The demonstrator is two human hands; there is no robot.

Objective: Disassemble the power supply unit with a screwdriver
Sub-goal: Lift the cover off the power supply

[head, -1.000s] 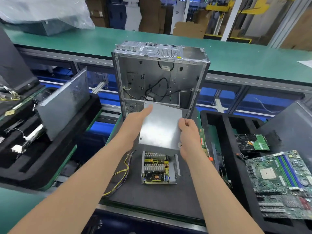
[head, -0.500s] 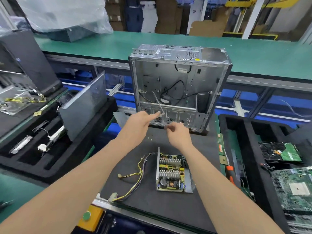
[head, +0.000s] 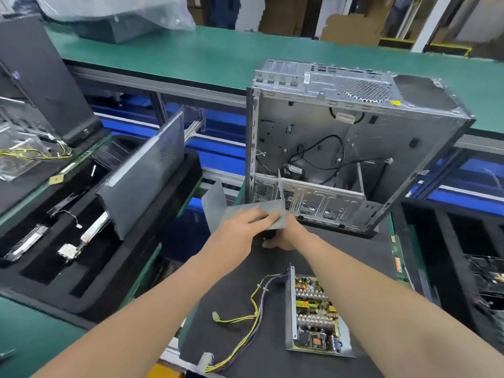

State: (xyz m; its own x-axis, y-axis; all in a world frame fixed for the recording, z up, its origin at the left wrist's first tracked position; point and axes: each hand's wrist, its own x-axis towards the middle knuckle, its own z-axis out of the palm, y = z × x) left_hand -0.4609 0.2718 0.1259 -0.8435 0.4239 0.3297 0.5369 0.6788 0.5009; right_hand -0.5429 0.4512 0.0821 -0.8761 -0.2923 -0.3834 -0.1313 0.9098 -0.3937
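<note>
My left hand [head: 242, 227] lies straight-fingered on the power supply cover [head: 272, 207]. My right hand [head: 290, 237] is beneath it, grip hidden. The computer case [head: 354, 137] at the mat's [head: 341, 249] far edge has an unreadable yellow sticker [head: 395, 103].

Cover plate [head: 278, 217] under left hand [head: 242, 227]: bare sheet metal, grey, smooth, dull sheen. Computer case [head: 354, 126] beyond that hand: same bare metal, perforated in patches. Mat [head: 341, 249] beneath right hand [head: 287, 237]: black, matt. Power supply unit [head: 313, 315] nearer than both hands: metal tray, glossy board parts. Its wires [head: 253, 323]: plastic-sheathed. Foam tray [head: 90, 268] left of left hand: black, matt. Tabletop [head: 191, 50] far beyond: green, matt.
</note>
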